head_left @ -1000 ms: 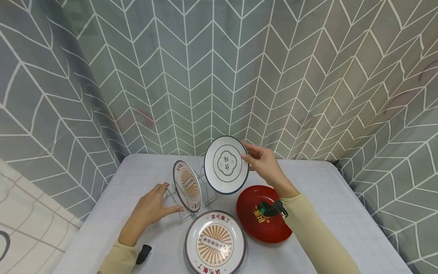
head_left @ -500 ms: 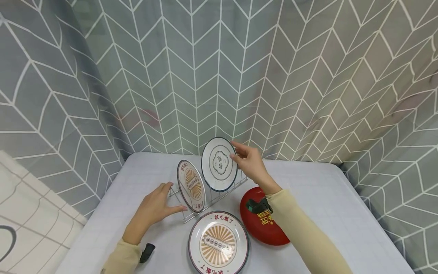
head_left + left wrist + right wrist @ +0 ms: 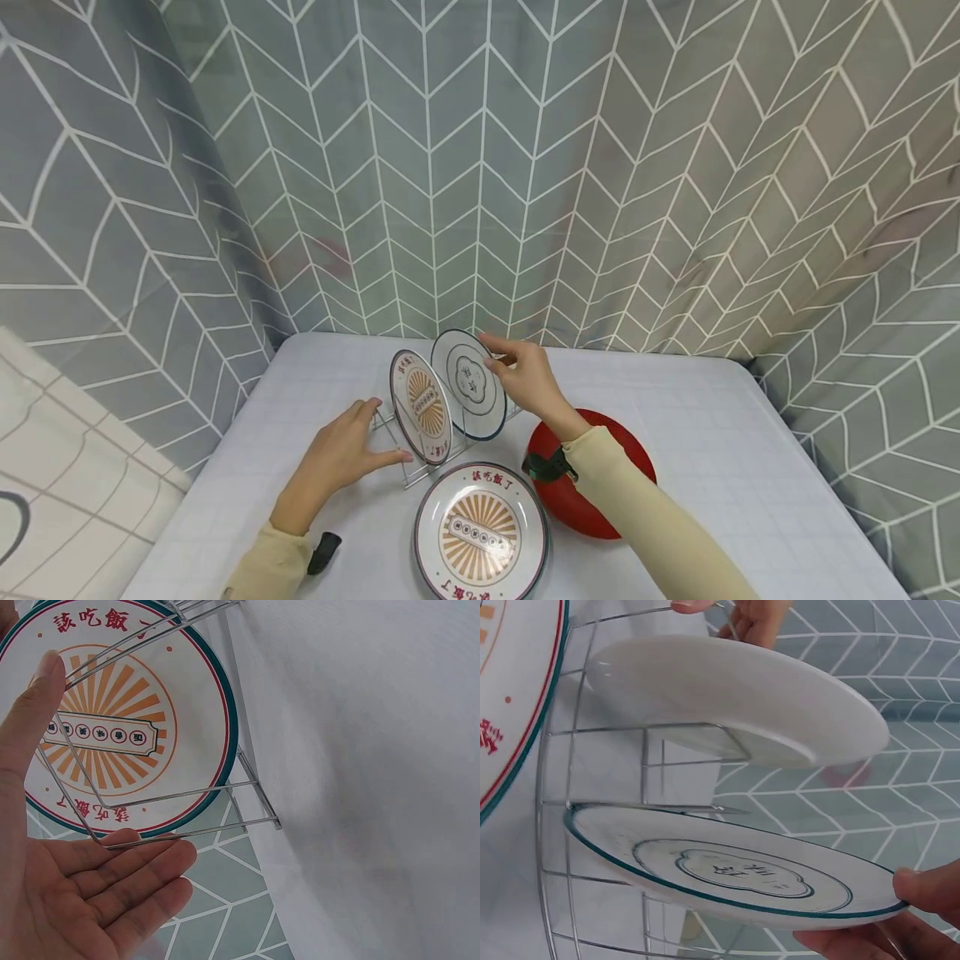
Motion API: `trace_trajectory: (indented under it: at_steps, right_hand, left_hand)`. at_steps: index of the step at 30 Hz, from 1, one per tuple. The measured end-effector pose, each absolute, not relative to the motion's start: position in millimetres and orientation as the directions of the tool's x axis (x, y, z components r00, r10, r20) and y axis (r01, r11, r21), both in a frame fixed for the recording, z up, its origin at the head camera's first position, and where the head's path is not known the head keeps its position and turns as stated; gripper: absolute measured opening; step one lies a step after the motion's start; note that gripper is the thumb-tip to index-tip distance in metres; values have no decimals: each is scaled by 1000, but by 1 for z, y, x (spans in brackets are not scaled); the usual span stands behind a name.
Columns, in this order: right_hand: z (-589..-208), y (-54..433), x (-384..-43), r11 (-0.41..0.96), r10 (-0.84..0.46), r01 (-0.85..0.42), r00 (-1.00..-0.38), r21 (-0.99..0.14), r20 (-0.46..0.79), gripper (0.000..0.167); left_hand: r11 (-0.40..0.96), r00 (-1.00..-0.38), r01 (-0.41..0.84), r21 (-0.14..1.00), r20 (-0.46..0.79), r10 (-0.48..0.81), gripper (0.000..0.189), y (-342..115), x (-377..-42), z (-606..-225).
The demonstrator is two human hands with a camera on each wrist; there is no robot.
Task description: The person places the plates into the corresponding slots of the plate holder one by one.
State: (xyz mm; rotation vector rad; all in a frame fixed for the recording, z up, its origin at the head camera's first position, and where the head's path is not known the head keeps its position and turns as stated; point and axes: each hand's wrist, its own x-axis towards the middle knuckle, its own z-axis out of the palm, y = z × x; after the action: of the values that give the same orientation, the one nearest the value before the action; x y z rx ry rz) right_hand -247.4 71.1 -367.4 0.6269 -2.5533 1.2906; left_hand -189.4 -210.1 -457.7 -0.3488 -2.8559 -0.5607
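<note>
My right hand [image 3: 528,383] pinches the rim of a white plate [image 3: 727,866] with a teal edge and black emblem, thumb on its face and fingers behind. Its lower edge sits among the wires of a metal dish rack [image 3: 555,802], and the plate leans. My left hand [image 3: 330,458] spans the rack's left end, thumb against one side and fingers against the other in the left wrist view. Just beside that hand, a patterned plate [image 3: 421,408] with an orange sunburst stands in the rack; the right wrist view shows its white back [image 3: 727,694].
A sunburst plate [image 3: 480,537] lies flat in front of the rack, with another rim showing beneath it. A red plate [image 3: 632,446] lies to its right, partly under my right forearm. A patterned curtain [image 3: 480,167] hangs behind the white table [image 3: 720,467].
My right hand has moved left and down with the emblem plate, bringing it into the rack and turning its face more sideways. The left hand has kept its place at the rack.
</note>
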Motion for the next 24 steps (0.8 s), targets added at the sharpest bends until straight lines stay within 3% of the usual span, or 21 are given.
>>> trace_trajectory:
  at_steps: [24]
  right_hand:
    - [-387,66,-252,485,-296,-402,-911,-776,287,41]
  left_hand:
    - [902,-949,269,336,249,191,108,-210,-186,-457]
